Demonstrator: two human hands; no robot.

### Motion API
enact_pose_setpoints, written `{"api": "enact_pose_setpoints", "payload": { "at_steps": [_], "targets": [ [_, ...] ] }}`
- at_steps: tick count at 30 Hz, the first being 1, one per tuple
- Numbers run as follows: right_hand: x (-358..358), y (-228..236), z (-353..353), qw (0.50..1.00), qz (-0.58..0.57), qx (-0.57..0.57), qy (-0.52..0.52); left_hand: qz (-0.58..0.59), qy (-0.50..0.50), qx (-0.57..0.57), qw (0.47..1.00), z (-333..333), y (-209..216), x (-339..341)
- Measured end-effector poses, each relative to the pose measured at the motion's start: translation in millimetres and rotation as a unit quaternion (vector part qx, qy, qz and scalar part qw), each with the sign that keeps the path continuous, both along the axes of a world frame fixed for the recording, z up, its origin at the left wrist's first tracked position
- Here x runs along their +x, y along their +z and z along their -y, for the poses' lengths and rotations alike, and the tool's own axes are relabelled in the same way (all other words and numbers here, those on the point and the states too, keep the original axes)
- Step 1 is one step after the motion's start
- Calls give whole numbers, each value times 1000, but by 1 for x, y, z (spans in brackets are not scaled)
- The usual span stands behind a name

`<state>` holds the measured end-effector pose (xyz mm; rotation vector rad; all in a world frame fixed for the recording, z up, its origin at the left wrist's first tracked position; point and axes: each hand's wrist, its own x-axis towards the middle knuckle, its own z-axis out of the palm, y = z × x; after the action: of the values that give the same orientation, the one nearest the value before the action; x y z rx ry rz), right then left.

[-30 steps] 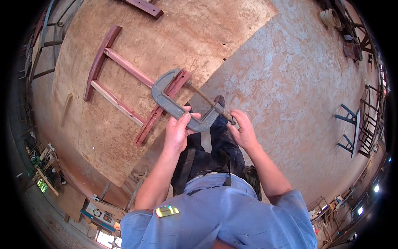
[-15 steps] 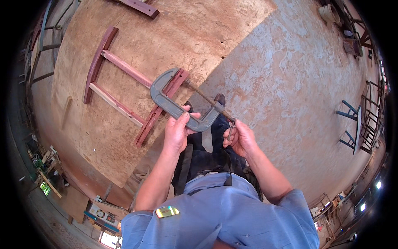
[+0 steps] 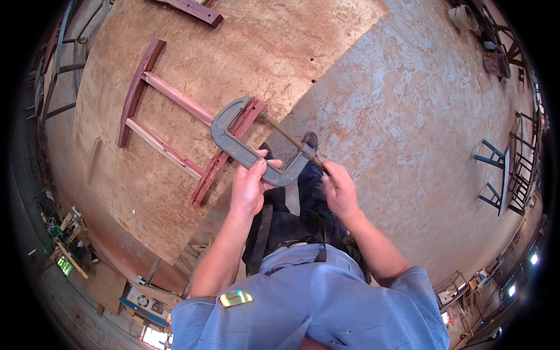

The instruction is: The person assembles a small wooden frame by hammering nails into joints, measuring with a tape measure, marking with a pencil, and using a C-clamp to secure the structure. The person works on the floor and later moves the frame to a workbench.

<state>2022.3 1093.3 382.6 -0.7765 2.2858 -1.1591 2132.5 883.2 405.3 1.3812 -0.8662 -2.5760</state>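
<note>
A large grey-green C-clamp (image 3: 223,133) straddles the near rail (image 3: 205,185) of a reddish wooden frame, close to that rail's upper right end. My left hand (image 3: 248,189) is wrapped around the clamp's body, thumb on top. At the outer end of the threaded screw (image 3: 286,136), my right hand (image 3: 341,189) is closed on the turning handle, which its fingers mostly hide. Two rungs, an upper rung (image 3: 178,98) and a lower rung (image 3: 162,147), join the near rail to a curved far rail (image 3: 137,93). The screw's tip sits close to the rail; contact is unclear.
The frame lies on a worn plywood worktop (image 3: 262,58), whose edge runs diagonally beside me. Another reddish wooden piece (image 3: 195,10) lies at its far side. A blue-legged stand (image 3: 493,160) is on the concrete floor (image 3: 402,128) at right. My shoe (image 3: 310,140) shows below the screw.
My right hand has turned over and shifted slightly up at the screw's handle, its back now more in view. The left hand, clamp and frame have hardly moved.
</note>
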Motion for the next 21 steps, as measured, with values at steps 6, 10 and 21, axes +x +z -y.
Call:
{"api": "enact_pose_setpoints", "payload": {
  "at_steps": [6, 10, 21],
  "targets": [
    [-16, 10, 21, 706, 618, -109, -329, 5, -1, -4, 1000, 1, 0, 0],
    [-22, 9, 14, 694, 641, -77, -319, 5, 0, 0, 1000, 0, 3, -2],
    [-8, -7, -1, 999, 3, 35, 5, 7, -2, -2, 1000, 0, 3, -2]
  ]
}}
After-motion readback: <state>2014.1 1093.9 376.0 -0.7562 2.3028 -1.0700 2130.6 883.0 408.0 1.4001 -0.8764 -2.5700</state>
